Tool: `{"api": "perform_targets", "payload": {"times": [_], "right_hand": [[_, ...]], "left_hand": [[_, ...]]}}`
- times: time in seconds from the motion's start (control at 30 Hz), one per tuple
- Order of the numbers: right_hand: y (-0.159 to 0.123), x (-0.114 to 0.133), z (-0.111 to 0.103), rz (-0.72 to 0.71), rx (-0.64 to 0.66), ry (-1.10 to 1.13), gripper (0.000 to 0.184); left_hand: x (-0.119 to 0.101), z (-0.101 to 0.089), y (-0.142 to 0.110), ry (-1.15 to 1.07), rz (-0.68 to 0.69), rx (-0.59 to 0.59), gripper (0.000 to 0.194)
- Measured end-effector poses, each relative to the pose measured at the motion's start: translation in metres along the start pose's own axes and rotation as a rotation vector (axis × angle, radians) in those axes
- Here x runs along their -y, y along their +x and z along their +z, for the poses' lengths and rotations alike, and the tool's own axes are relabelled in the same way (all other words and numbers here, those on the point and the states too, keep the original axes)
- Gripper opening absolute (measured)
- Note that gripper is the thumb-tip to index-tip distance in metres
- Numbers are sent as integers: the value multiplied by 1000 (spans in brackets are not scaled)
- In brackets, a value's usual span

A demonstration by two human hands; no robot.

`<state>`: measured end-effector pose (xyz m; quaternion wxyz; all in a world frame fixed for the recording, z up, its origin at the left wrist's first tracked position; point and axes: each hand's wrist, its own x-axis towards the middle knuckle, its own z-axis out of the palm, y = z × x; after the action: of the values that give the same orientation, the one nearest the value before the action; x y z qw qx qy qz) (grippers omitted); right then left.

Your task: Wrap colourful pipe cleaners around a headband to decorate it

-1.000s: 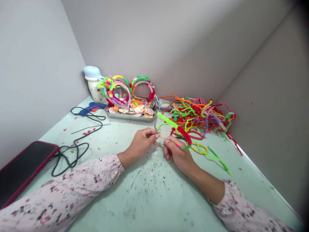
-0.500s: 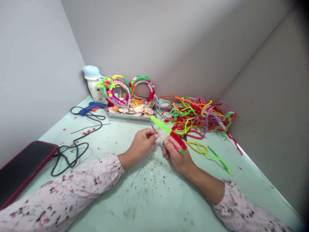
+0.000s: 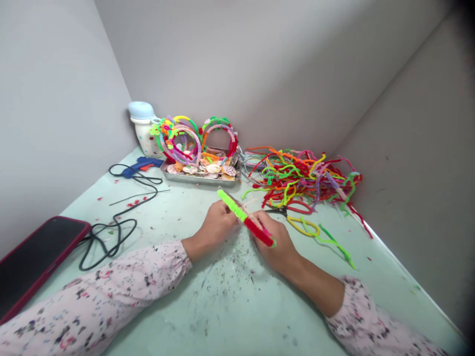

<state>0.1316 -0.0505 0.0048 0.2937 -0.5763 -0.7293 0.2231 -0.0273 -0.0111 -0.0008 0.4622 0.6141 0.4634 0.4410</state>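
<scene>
Fuzzy chenille stems [image 3: 232, 205], shiny metal tray [image 3: 196, 181], matt painted tabletop [image 3: 237, 316]

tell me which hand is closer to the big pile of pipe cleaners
Right. The right hand is just in front of the pile of pipe cleaners, while the left hand is farther off, in front of it and to its left.

The left hand [image 3: 215, 225] and right hand [image 3: 276, 240] hide parts of the green-and-red pipe cleaner [image 3: 243, 216], and the phone [image 3: 37, 262] runs off the left edge.

No legible text, labels or numbers, seemingly
</scene>
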Motion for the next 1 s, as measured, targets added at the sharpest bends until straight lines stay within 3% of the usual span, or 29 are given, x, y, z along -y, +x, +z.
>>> {"api": "perform_targets", "payload": {"times": [0.2,0.4,1.0], "right_hand": [[0,-4,3,-13,-8,-40,23],[2,-5,1,0,-54,24,25],[1,-5,2,-31,-51,-17,24]], "left_hand": [[3,0,0,-90,-3,27,14],[3,3,4,-47,-22,9,24],[7,6,6,-96,-63,-7,22]]}}
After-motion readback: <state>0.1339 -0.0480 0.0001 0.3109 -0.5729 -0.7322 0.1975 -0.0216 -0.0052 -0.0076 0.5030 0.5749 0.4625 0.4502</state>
